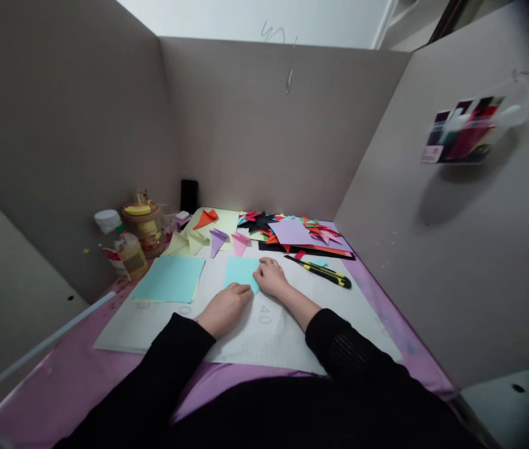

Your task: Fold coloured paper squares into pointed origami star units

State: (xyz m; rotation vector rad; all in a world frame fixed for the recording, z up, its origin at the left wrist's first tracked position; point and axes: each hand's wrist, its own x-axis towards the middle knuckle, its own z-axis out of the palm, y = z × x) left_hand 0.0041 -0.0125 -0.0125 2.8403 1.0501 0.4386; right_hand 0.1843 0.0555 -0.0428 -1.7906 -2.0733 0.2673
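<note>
A small light blue sheet of paper point(237, 271) lies on a white sheet point(287, 337) marked with grey numbers. My left hand point(228, 305) is closed at its lower edge, fingertips on the paper. At the right edge, my right hand point(270, 277) has its fingers curled and pressed onto the same paper; the fingertips are partly hidden. To the left sits a stack of light blue paper point(169, 279) with a yellow sheet beneath. Beyond my hands stand folded pieces in purple point(218, 241), pink point(240, 242) and orange point(206, 218). A black and yellow utility knife point(323, 272) lies to the right.
Colourful folded paper shapes and a lilac sheet point(291, 232) are piled at the back right. Back left hold a glue bottle point(132, 255), a brown tub point(145, 227) and a black phone point(189, 196). Grey panels point(264, 125) enclose the table; a clear holder point(475, 134) hangs right.
</note>
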